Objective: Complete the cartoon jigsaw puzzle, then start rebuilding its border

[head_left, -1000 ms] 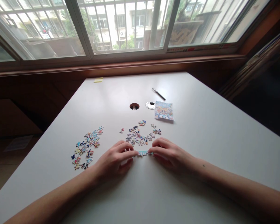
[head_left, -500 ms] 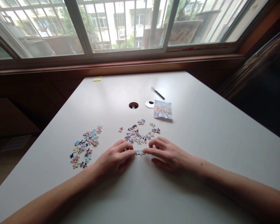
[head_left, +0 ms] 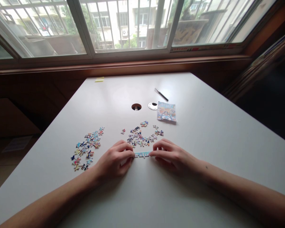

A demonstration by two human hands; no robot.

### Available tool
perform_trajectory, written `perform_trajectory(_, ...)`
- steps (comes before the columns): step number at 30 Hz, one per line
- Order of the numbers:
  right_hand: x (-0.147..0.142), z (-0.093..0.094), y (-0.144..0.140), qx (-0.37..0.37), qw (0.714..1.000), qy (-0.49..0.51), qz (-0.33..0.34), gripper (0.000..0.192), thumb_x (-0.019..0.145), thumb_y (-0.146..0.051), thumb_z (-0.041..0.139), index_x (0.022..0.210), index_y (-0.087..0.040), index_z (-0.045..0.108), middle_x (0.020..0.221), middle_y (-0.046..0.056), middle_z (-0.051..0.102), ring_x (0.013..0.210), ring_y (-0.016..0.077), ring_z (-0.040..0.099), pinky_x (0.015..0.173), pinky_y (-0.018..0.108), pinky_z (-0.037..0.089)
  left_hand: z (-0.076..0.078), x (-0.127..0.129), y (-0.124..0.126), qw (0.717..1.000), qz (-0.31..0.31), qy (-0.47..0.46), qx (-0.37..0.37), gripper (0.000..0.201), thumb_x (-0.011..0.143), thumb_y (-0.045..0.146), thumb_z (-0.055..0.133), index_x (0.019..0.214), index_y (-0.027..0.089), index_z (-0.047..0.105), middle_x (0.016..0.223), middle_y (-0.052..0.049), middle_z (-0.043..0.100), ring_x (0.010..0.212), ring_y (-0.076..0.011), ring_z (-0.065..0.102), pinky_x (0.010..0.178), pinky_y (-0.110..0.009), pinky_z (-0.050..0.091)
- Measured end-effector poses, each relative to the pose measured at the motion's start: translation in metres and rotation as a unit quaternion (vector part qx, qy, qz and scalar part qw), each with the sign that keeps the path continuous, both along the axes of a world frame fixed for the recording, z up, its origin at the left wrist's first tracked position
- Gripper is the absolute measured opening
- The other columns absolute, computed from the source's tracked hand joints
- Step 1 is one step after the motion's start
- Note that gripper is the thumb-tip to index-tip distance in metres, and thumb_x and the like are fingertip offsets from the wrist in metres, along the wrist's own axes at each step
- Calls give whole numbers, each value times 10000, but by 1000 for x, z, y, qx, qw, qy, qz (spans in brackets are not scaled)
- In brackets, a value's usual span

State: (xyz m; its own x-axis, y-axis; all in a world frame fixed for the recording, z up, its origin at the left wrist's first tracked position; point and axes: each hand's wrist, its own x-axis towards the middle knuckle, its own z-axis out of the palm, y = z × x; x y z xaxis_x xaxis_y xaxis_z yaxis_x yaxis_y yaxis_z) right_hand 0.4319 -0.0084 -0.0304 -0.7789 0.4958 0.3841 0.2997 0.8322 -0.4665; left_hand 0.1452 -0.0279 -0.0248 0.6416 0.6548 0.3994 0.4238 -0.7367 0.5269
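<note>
**Left hand [head_left: 116, 158] and right hand [head_left: 172, 155] now farther apart along the puzzle strip [head_left: 142, 154]**

Compared with the frame half a second ago, we note that the fingertips have moved outward, leaving more of the strip uncovered between them. We observe no clear shift in the loose pieces.

Taking the round hole [head_left: 136, 107] in the desk [head_left: 215, 117] as landmark, we place the strip on the near side of it, beyond the nearer pile [head_left: 139, 136]. The second pile [head_left: 85, 147] lies left of the hole and nearer to us; the printed packet [head_left: 166, 111] lies to its right, slightly nearer.

The fingers of each hand are bent, their tips meeting the strip's left and right ends. We cannot tell whether either thumb pinches from beneath or merely rests alongside.

On handling, we judge the strip light and thin, probably card: stiff within each piece, weak at the interlocking joints. Lifted by one end, it could sag or separate. The printed face may be somewhat slick. We advise holding both ends, low against the desk, with level, light inward pressure; the protruding tabs on the near edge should not be gripped, being liable to bend.
</note>
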Motion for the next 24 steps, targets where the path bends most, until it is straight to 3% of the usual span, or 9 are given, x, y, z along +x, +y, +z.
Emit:
perform_trajectory(10,0,-2,0,18,999,-26,14,414,941,-102,529,1336,-221,564,1063,111,567,935,198,507,799,342,499,-2,-1,-1,999,-10,8,32,239,911,80,530,1061,193,678,945,-86,633,907,-191,561,792,-327,518)
perform_trajectory(24,-3,4,-1,7,998,-61,13,325,947,-111,500,1254,-182,579,1085,118,574,975,209,500,860,350,488,3,2,-2,999,-9,44,7,222,954,114,488,1042,192,676,948,-90,625,928,-194,551,803,-322,514)
